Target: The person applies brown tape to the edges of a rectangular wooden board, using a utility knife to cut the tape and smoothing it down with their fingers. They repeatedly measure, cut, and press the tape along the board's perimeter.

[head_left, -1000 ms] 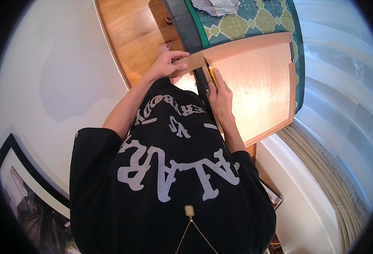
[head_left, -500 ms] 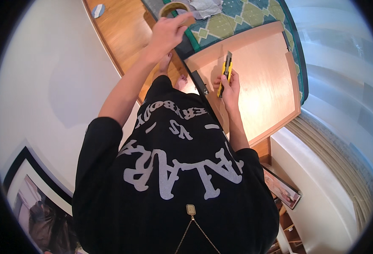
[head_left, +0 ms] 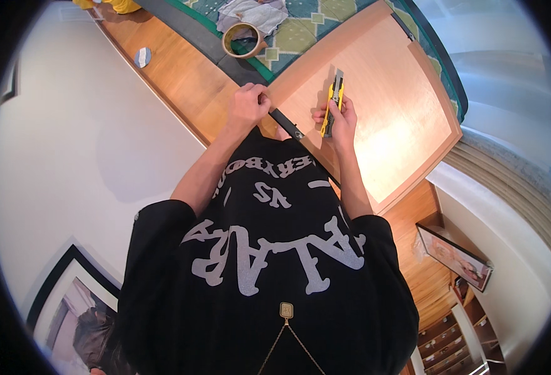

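Observation:
My right hand (head_left: 343, 119) is closed around a yellow and black utility knife (head_left: 332, 107), its blade pointing away from me and out of the handle. The knife is above a pale wooden panel (head_left: 388, 87) edged with brown tape strips. At the panel's near left corner, my left hand (head_left: 248, 106) is closed, fingers curled; whatever is in them is too small or hidden to name. A dark metal fitting (head_left: 286, 124) sits on the panel's edge beside that hand. Beyond it, a roll of brown tape (head_left: 243, 40) lies on the bed's edge.
The panel rests on a bed with a green patterned cover (head_left: 316, 28). A crumpled grey cloth (head_left: 253, 14) lies by the tape roll. A round blue and white object (head_left: 143, 57) is on the wooden floor (head_left: 181, 75) along the left wall. A framed picture (head_left: 454, 256) leans at right.
My left hand has left the tape roll and come back toward me to the panel's corner, now with curled fingers. The knife stays in my right hand. My view has shifted.

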{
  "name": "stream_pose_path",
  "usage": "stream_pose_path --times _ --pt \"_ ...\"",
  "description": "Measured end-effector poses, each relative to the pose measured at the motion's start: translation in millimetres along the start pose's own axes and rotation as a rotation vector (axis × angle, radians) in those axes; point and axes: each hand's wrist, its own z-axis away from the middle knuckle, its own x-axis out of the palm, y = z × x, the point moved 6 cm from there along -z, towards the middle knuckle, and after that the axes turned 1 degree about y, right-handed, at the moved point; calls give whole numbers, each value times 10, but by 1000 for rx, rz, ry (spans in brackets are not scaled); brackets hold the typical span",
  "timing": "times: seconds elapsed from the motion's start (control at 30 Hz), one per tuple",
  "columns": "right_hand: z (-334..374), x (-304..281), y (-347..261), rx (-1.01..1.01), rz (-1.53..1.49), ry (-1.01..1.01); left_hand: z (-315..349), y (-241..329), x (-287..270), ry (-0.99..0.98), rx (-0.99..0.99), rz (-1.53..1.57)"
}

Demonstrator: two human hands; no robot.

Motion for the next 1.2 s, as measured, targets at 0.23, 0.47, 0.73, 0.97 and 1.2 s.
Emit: stream_pose_path --times 0.23,0.47,0.73,0.97,1.2 --pt "-19 29 24 -38 -122 -22 -177 -46 1 -208 129 -120" --pt "-11 29 48 -42 -199 -37 -311 83 52 -229 221 -135" --pt "18 7 96 -39 -244 38 -1363 506 672 -273 304 -214" --pt "97 -23 158 -27 -248 118 -2743 1014 1572 -313 366 -244" --pt "146 -3 143 -30 -293 235 -3739 1495 2164 -352 515 -272"
